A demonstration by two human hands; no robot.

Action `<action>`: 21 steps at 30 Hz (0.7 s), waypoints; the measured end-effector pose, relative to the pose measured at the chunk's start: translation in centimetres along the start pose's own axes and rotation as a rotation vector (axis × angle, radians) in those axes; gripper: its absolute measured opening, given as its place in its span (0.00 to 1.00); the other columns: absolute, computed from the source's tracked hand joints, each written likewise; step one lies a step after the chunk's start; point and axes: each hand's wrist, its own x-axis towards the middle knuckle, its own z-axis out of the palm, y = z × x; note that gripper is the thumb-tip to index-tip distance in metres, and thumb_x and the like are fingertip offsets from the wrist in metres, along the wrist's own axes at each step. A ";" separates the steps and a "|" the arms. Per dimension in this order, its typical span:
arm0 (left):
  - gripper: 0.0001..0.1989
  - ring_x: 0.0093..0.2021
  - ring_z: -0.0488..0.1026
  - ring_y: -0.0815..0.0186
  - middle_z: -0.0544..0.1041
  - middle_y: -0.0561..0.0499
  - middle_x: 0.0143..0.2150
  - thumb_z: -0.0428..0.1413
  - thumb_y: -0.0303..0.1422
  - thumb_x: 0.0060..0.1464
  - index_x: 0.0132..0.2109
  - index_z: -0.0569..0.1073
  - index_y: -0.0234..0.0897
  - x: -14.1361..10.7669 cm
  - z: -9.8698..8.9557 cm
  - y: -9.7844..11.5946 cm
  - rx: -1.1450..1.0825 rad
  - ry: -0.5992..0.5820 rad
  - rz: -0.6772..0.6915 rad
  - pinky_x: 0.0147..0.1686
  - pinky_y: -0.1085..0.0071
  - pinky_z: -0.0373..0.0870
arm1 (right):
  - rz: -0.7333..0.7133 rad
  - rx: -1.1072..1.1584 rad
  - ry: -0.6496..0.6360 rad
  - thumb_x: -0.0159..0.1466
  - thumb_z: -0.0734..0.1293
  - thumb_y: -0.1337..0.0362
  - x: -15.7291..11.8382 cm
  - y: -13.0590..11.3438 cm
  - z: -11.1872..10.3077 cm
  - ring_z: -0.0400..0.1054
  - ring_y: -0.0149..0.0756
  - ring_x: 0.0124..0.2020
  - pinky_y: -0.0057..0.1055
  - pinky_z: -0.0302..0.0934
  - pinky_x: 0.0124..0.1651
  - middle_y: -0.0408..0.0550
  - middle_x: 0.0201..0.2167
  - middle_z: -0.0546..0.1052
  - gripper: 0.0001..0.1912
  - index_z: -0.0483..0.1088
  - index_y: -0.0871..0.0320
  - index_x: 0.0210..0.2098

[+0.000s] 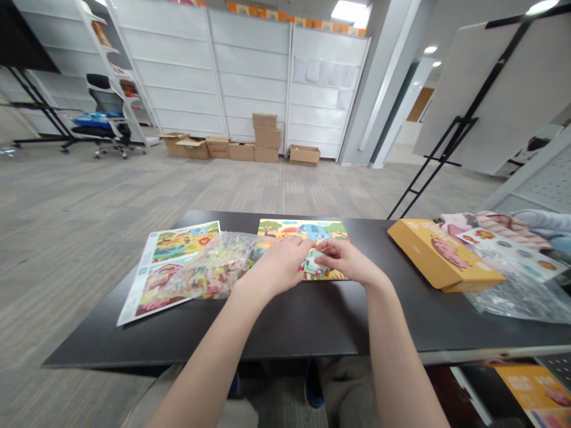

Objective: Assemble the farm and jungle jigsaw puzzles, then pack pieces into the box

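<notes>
The right hand point(342, 259) has a small, flat, pale-green printed piece point(314, 261) at its fingertips, above a rectangular, brightly coloured animal-picture board point(312, 230) lying on the black table point(312, 321). Its thumb and bent fingers pinch the piece's edge. The left hand point(285, 257) is just beside it, back upward, fingers curved over the board; whether it grips anything is hidden. Both forearms reach forward, angling inward.
</notes>
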 end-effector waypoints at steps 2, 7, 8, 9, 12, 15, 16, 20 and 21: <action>0.22 0.58 0.68 0.52 0.73 0.42 0.56 0.55 0.23 0.52 0.54 0.68 0.39 -0.6 -1.6 0.3 0.063 0.071 -0.033 0.56 0.57 0.65 | -0.033 0.003 0.068 0.56 0.73 0.53 -0.1 -0.4 -0.1 0.72 0.37 0.35 0.35 0.66 0.40 0.44 0.33 0.76 0.17 0.69 0.56 0.38; 0.19 0.51 0.73 0.51 0.76 0.43 0.49 0.59 0.31 0.52 0.53 0.72 0.38 -3.5 -5.5 -1.0 0.202 0.198 -0.320 0.50 0.58 0.69 | -0.125 -0.046 0.261 0.57 0.73 0.52 0.0 -1.7 0.5 0.72 0.38 0.37 0.35 0.65 0.40 0.46 0.35 0.77 0.16 0.68 0.55 0.36; 0.20 0.48 0.74 0.51 0.77 0.43 0.48 0.60 0.34 0.52 0.53 0.72 0.39 -4.1 -5.9 -1.5 0.220 0.181 -0.391 0.47 0.60 0.70 | -0.144 -0.055 0.283 0.58 0.73 0.52 0.1 -2.0 1.0 0.72 0.38 0.36 0.34 0.65 0.39 0.46 0.34 0.76 0.16 0.68 0.55 0.36; 0.21 0.44 0.76 0.51 0.78 0.44 0.46 0.60 0.35 0.51 0.52 0.72 0.39 -4.7 -6.1 -2.1 0.229 0.155 -0.455 0.42 0.62 0.70 | -0.161 -0.064 0.294 0.58 0.73 0.52 0.2 -2.3 1.5 0.72 0.37 0.34 0.34 0.64 0.38 0.45 0.33 0.76 0.16 0.67 0.55 0.35; 0.18 0.34 0.76 0.54 0.79 0.47 0.37 0.57 0.37 0.52 0.50 0.74 0.40 -5.7 -6.2 -3.4 0.228 0.087 -0.557 0.33 0.65 0.67 | -0.208 -0.101 0.257 0.60 0.72 0.55 0.8 -3.3 3.9 0.69 0.34 0.31 0.32 0.62 0.35 0.43 0.31 0.75 0.12 0.67 0.54 0.34; 0.16 0.31 0.76 0.56 0.78 0.48 0.31 0.51 0.34 0.55 0.50 0.74 0.39 -5.7 -6.1 -3.5 0.223 0.082 -0.550 0.30 0.67 0.63 | -0.258 -0.158 0.228 0.62 0.70 0.60 1.5 -4.1 7.0 0.68 0.33 0.29 0.32 0.60 0.35 0.42 0.31 0.75 0.08 0.66 0.54 0.33; 0.16 0.31 0.76 0.57 0.78 0.48 0.30 0.50 0.33 0.56 0.50 0.74 0.39 -5.6 -6.2 -3.4 0.211 0.085 -0.525 0.30 0.68 0.62 | -0.261 -0.174 0.228 0.62 0.70 0.61 1.7 -4.2 7.9 0.67 0.33 0.29 0.32 0.60 0.35 0.42 0.31 0.75 0.08 0.66 0.54 0.33; 0.17 0.31 0.76 0.58 0.78 0.49 0.30 0.48 0.34 0.57 0.51 0.73 0.38 -5.3 -6.4 -2.6 0.118 0.090 -0.447 0.30 0.68 0.63 | -0.248 -0.026 0.237 0.60 0.71 0.60 2.8 -4.3 11.2 0.65 0.31 0.27 0.31 0.60 0.33 0.42 0.31 0.74 0.10 0.65 0.54 0.33; 0.17 0.31 0.76 0.58 0.78 0.49 0.30 0.49 0.34 0.57 0.51 0.73 0.38 -5.3 -6.5 -2.5 0.094 0.093 -0.436 0.29 0.69 0.63 | -0.241 0.054 0.232 0.59 0.71 0.58 3.1 -4.2 11.8 0.65 0.31 0.27 0.31 0.61 0.32 0.42 0.30 0.74 0.11 0.65 0.54 0.32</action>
